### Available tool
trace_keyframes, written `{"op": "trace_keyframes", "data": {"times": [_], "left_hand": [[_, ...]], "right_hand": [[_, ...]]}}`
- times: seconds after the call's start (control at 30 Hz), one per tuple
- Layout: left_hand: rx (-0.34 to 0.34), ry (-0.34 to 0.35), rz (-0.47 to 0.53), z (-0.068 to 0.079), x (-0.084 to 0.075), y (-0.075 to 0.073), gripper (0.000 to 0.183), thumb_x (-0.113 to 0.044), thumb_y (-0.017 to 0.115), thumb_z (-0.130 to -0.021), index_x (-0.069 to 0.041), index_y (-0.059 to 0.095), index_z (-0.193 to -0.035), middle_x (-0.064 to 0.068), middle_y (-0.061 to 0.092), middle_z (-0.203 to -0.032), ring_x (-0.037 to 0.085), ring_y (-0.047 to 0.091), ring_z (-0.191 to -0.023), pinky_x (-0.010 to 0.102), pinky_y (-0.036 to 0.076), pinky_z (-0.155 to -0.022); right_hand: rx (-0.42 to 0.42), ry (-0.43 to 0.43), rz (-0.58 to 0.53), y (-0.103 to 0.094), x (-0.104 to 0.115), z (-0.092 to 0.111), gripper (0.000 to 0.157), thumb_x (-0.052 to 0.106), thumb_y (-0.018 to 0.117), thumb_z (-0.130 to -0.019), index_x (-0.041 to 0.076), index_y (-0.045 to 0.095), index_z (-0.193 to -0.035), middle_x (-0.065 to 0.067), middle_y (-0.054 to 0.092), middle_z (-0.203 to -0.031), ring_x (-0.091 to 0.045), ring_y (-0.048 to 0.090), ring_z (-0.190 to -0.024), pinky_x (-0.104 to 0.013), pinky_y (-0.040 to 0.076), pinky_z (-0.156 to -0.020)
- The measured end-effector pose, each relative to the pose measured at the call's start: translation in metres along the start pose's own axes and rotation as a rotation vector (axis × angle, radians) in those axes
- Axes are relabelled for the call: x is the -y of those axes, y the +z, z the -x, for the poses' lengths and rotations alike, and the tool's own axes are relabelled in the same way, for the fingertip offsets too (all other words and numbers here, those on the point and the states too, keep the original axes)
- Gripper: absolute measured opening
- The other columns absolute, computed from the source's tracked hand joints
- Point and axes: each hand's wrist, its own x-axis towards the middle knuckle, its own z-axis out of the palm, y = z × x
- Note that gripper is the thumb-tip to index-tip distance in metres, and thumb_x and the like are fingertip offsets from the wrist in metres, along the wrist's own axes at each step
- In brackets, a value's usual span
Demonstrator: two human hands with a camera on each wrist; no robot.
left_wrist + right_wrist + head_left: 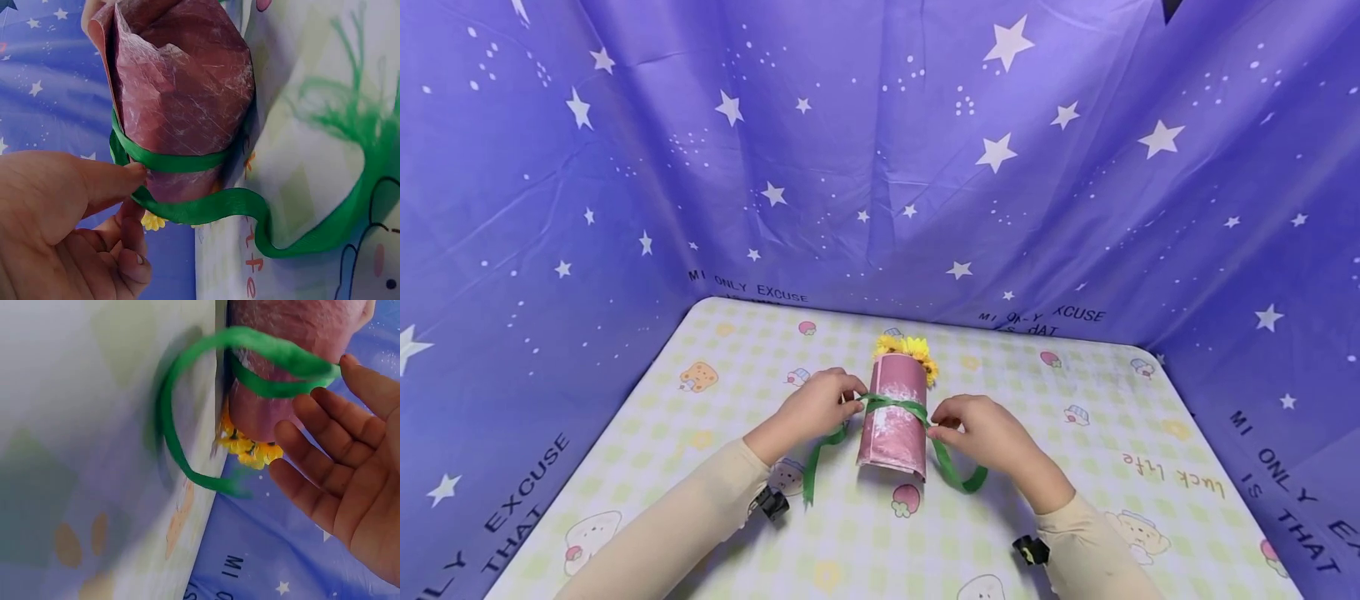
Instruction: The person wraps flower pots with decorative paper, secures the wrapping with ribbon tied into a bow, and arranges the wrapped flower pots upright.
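Note:
A roll of pink wrapping paper (pixel 895 442) lies on the table with yellow flowers (pixel 914 348) showing at its far end. Around its middle runs a green ribbon (pixel 896 403), its two tails hanging out to either side. On the left, my left hand (pixel 820 407) pinches the ribbon between thumb and finger against the paper's side, and in the left wrist view the tail (pixel 219 205) trails away from the fingertips. My right hand (pixel 985 432) has thumb and index finger at the ribbon on the right side, the other fingers loosely bent. Its tail (pixel 169 419) curves onto the table.
The table (pixel 700 517) wears a checked cloth with cartoon prints. Purple star-patterned curtains (pixel 880 167) surround its back and sides. A black strap device (pixel 1032 550) sits at the right wrist, another (pixel 769 503) at the left.

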Motion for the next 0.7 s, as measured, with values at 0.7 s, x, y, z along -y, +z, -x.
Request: {"op": "trace_keyframes", "data": {"times": [0.7], "left_hand": [[0.131,-0.088,0.315,0.001,-0.009,-0.023,0.016,-0.022,0.073,-0.096,-0.015,0.064,-0.086,-0.003,0.056,-0.071,0.011,0.047,-0.057,0.026,0.043,-0.054]], "right_hand": [[0.025,-0.013,-0.034,0.010,0.008,-0.005,0.019,0.022,0.076,-0.093,0.023,0.065,-0.078,0.016,0.058,-0.070,0.000,0.051,-0.061,-0.022,0.046,-0.059]]}}
